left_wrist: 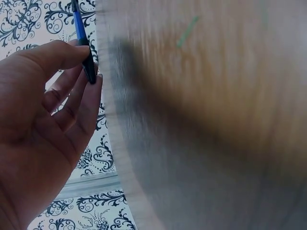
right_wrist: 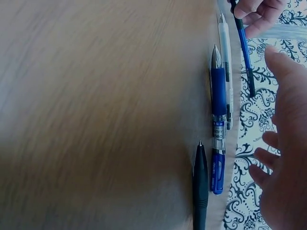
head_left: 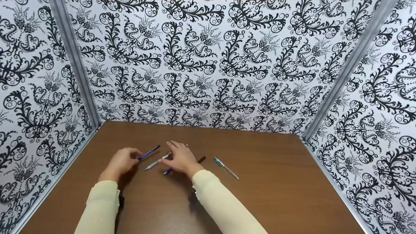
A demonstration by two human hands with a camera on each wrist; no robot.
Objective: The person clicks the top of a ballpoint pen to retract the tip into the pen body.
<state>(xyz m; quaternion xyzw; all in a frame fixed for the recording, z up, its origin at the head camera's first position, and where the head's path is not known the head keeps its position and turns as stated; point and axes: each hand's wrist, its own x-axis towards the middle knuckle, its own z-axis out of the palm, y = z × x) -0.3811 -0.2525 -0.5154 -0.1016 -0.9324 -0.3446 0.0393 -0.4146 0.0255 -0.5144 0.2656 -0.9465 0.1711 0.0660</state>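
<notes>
While left hand (head_left: pixel 121 160) pinches slim blue-black pen (head_left: pixel 149 152), spread right hand (head_left: pixel 181 159) at three o'clock could, brushing low, roll slender white pen (right_wrist: pixel 224 48).

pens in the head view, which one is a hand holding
The blue pen with black ends, pinched in the left hand; the other pens lie on the table, held by neither hand.

The black pen (right_wrist: pixel 200 188) is cut off by the right wrist view's bottom.
</notes>
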